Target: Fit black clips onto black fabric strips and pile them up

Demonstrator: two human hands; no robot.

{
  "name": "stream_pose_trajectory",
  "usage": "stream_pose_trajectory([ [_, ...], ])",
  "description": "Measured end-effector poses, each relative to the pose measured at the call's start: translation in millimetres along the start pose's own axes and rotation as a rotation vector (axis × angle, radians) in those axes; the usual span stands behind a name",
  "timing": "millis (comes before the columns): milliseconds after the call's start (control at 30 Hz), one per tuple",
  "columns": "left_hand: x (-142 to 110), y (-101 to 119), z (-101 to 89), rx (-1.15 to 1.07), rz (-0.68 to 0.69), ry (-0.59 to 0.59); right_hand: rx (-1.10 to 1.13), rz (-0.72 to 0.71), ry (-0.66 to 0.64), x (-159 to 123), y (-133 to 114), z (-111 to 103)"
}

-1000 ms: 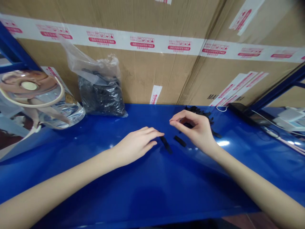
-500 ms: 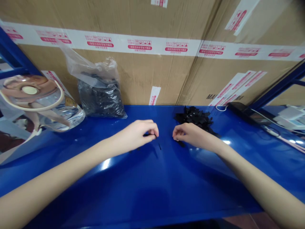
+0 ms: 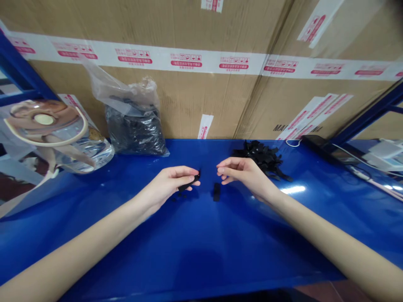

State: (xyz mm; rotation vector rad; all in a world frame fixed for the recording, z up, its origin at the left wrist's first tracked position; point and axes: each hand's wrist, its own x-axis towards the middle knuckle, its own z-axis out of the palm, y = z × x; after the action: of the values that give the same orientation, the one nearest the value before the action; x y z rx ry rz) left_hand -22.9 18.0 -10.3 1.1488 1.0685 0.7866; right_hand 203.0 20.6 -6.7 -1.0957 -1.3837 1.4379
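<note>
My left hand (image 3: 170,183) is closed on a small black strip (image 3: 189,183), pinched between thumb and fingers just above the blue shelf (image 3: 201,247). My right hand (image 3: 242,174) hovers a little to the right, fingers curled with the thumb close to them; whether anything sits in them is hidden. A second black strip (image 3: 216,191) lies on the shelf between and below the two hands. Behind my right hand is a loose pile of black pieces (image 3: 264,157).
A clear plastic bag of black parts (image 3: 135,126) leans against the cardboard boxes (image 3: 201,84) at the back. A shiny wrapped package (image 3: 50,134) lies at the left. A dark flat device (image 3: 324,149) and white cables (image 3: 378,176) lie at the right.
My left hand has lifted a black strip off the shelf. My right hand has risen and drawn left, leaving one strip lying between the hands.
</note>
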Motion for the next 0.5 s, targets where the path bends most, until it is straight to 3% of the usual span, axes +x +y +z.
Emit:
stream_pose_trajectory([
  [200,-9.6,0.3,9.3,0.005,-0.050,-0.042,0.035,-0.028,0.015,-4.3,-1.0,7.6],
  [333,-10.2,-4.4,10.9,0.036,0.006,-0.037,0.045,-0.044,0.011,-6.3,-1.7,9.6],
  [500,-8.3,-13.0,10.4,0.088,0.103,0.034,-0.014,0.123,-0.215,-8.8,-2.4,9.1],
])
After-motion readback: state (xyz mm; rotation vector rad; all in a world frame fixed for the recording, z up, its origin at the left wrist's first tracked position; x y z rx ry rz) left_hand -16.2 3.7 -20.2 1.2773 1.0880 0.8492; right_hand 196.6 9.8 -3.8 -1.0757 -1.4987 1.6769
